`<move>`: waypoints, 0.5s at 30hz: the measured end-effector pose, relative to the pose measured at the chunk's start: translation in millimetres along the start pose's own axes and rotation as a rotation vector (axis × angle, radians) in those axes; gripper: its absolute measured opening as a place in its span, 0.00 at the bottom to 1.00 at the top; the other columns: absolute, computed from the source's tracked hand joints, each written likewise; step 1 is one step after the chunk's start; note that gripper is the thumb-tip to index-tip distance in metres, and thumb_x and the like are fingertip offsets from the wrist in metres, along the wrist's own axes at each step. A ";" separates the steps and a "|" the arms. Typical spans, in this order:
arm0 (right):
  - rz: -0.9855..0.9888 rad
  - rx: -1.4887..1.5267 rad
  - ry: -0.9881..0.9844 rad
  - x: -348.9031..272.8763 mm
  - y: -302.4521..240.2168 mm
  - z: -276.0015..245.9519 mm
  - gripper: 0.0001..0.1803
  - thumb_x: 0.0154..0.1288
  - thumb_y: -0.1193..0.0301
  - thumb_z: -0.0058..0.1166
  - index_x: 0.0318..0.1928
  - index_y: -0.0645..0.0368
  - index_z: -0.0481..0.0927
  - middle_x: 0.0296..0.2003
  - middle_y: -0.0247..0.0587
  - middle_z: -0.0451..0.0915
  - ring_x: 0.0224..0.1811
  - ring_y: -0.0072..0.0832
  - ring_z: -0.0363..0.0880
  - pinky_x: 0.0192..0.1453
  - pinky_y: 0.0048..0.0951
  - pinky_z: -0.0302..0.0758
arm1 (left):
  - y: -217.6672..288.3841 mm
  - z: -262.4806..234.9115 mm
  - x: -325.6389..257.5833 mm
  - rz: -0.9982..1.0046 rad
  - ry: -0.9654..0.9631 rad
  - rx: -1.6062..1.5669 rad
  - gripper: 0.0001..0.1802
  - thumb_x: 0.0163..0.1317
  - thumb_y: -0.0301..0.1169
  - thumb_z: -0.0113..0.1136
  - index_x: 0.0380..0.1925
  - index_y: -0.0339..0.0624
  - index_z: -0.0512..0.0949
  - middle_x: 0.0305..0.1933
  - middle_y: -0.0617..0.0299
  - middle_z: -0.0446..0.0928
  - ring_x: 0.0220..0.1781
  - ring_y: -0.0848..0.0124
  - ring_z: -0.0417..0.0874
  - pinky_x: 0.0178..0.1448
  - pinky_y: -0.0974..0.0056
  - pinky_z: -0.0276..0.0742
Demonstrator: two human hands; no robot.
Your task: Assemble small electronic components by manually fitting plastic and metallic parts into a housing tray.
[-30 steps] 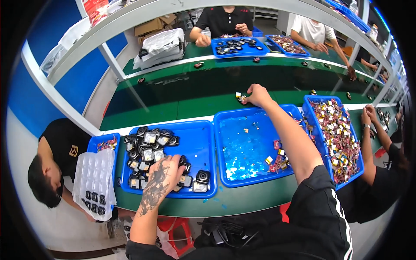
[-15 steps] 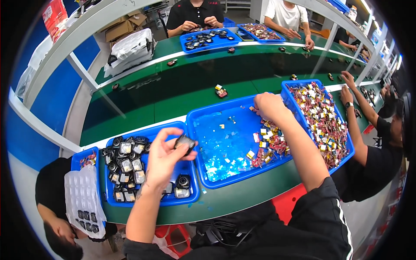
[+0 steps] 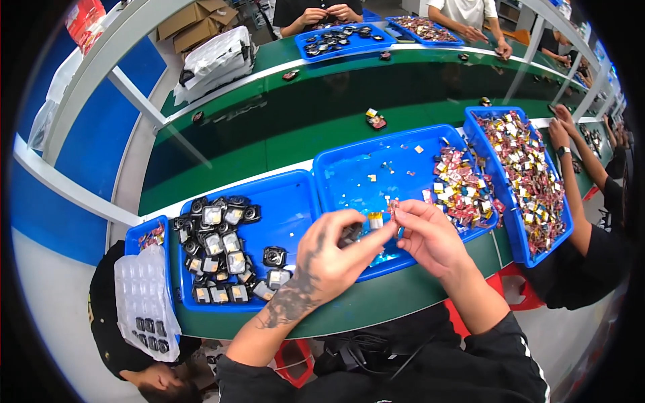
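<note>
Over the near edge of the middle blue tray [image 3: 322,164], my two hands are close together. My left hand [image 3: 329,265] is closed around a small black casing [image 3: 350,234], mostly hidden by the fingers. Between the fingertips of my right hand [image 3: 433,242] is a small red circuit board [image 3: 394,205]. A yellow-and-silver battery piece [image 3: 375,220] sits beside the board, between the two hands. A heap of similar red boards [image 3: 460,181] lies at the right end of the middle tray. Black casings with clear covers [image 3: 213,242] are piled in the left blue tray [image 3: 289,191].
To the right, a blue tray [image 3: 476,127] is full of boards. One board [image 3: 375,119] lies on the green conveyor belt [image 3: 282,127]. A clear blister tray [image 3: 144,282] with black parts is at the left, near a bent-over person [image 3: 111,309]. Co-workers sit across and to the right.
My right hand has come from the board heap toward the middle, with a board in its fingers. My left hand has moved right and nearer, still holding the casing. The view has shifted.
</note>
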State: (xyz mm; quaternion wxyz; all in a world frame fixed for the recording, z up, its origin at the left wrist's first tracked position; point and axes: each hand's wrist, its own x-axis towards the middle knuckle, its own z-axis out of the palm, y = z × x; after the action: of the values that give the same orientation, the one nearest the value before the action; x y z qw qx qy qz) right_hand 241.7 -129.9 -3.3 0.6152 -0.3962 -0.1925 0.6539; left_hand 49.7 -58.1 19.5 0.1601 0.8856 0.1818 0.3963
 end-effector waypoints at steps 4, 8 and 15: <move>0.043 -0.019 -0.029 6.7 18.0 8.7 0.06 0.67 0.71 0.58 0.42 0.58 0.81 0.35 0.32 0.83 0.34 0.17 0.79 0.36 0.19 0.75 | -4.3 7.0 -6.3 0.091 0.017 0.153 0.22 0.40 0.27 0.75 0.40 0.56 0.87 0.41 0.60 0.75 0.38 0.62 0.79 0.38 0.61 0.77; -0.028 -0.201 -0.026 -3.0 16.4 21.1 0.10 0.68 0.72 0.56 0.47 0.61 0.80 0.41 0.36 0.82 0.36 0.18 0.79 0.36 0.19 0.75 | -2.0 0.7 -10.4 -0.133 0.013 -0.096 0.15 0.45 0.27 0.74 0.37 0.50 0.87 0.45 0.57 0.74 0.43 0.62 0.79 0.45 0.61 0.77; -0.870 -1.221 -0.040 -19.2 4.4 42.1 0.10 0.54 0.78 0.66 0.38 0.62 0.82 0.30 0.42 0.79 0.31 0.30 0.82 0.31 0.27 0.78 | -3.0 3.6 -22.1 -0.317 -0.085 -0.304 0.08 0.55 0.24 0.68 0.37 0.37 0.83 0.52 0.52 0.72 0.51 0.59 0.79 0.56 0.60 0.76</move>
State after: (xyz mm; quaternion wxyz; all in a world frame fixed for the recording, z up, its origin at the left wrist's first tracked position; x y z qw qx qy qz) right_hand 205.6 -139.1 24.6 0.4852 -0.5432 -0.6716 0.1356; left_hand 38.2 -65.9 1.8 0.3595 0.8275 0.2498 0.3516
